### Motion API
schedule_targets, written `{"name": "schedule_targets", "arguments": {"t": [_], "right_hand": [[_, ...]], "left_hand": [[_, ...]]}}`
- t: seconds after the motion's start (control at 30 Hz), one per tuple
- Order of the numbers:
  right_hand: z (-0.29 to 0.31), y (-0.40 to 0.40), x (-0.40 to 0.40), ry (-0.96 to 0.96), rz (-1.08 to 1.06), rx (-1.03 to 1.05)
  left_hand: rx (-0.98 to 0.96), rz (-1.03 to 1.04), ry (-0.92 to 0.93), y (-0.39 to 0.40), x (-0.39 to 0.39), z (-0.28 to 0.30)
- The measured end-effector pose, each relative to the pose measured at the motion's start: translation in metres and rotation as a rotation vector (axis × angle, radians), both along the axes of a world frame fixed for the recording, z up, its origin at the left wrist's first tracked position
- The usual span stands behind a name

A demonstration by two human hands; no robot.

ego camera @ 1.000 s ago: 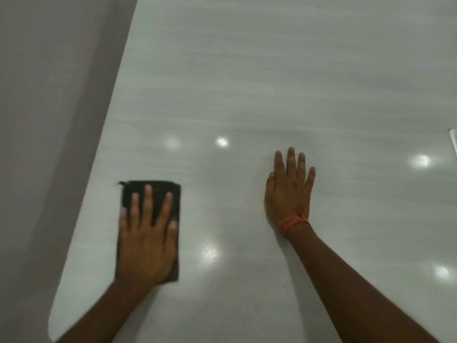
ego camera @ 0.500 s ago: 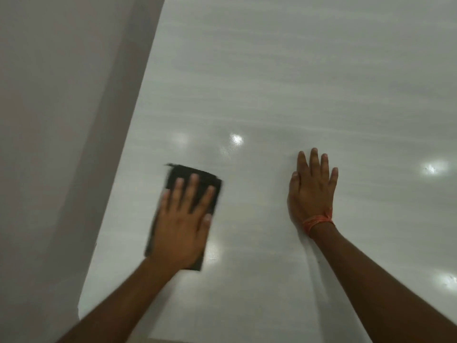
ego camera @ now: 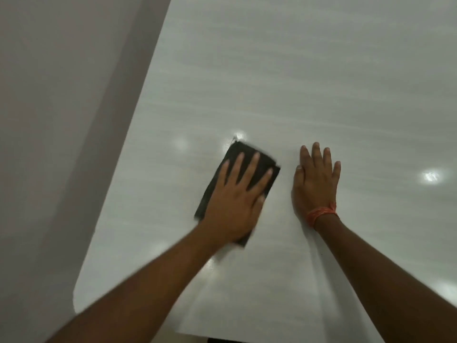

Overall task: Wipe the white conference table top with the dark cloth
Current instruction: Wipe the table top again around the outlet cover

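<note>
Cloth [ego camera: 249,159] shifted rightward, half-hidden under left hand [ego camera: 235,201].

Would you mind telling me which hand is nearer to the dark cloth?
Left. The left hand presses flat on the dark cloth; the right hand rests on the table beside it, apart.

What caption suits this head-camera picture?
Left hand presses dark cloth flat on white table; right hand rests beside it.
</note>
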State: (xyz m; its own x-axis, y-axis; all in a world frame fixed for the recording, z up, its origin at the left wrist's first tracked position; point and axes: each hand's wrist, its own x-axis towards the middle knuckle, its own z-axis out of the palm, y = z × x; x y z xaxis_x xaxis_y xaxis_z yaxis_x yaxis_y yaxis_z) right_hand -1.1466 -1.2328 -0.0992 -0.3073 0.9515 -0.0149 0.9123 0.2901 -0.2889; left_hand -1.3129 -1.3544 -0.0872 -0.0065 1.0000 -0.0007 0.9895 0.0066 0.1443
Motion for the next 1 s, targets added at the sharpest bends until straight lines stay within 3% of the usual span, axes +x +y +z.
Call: {"name": "schedule_targets", "arguments": {"t": [0.07,0.17,0.27,0.33,0.43,0.53,0.67,0.83,0.9,1.0], "right_hand": [[0.002,-0.003,-0.001,0.003,0.003,0.009],[0.004,-0.002,-0.002,0.001,0.001,0.004],[0.005,-0.001,-0.003,0.008,0.0,0.009],[0.007,-0.002,-0.001,0.058,0.013,-0.004],[0.007,-0.005,0.007,0.257,0.061,-0.05],[0.015,-0.026,0.029,0.477,0.101,-0.181],[0.026,-0.063,0.089,0.582,0.152,-0.296],[0.019,-0.07,0.132,0.553,0.188,-0.292],[0.019,-0.075,0.131,0.577,0.172,-0.3],[0.024,-0.088,0.132,0.608,0.14,-0.342]], "left_hand": [[-0.037,0.088,0.006,-0.072,-0.012,0.005],[-0.109,0.396,0.063,-0.141,-0.081,0.006],[-0.118,0.751,0.026,-0.135,-0.141,0.007],[-0.119,0.869,-0.021,-0.111,-0.139,0.006],[-0.087,0.766,0.077,-0.121,-0.069,0.002],[-0.126,0.686,0.066,-0.193,0.004,0.008],[-0.18,0.936,0.034,-0.253,-0.018,0.015],[-0.179,1.12,0.006,-0.197,-0.039,0.013],[-0.144,1.017,0.027,-0.175,0.001,0.009],[-0.084,0.678,0.1,-0.149,0.11,0.006]]}}
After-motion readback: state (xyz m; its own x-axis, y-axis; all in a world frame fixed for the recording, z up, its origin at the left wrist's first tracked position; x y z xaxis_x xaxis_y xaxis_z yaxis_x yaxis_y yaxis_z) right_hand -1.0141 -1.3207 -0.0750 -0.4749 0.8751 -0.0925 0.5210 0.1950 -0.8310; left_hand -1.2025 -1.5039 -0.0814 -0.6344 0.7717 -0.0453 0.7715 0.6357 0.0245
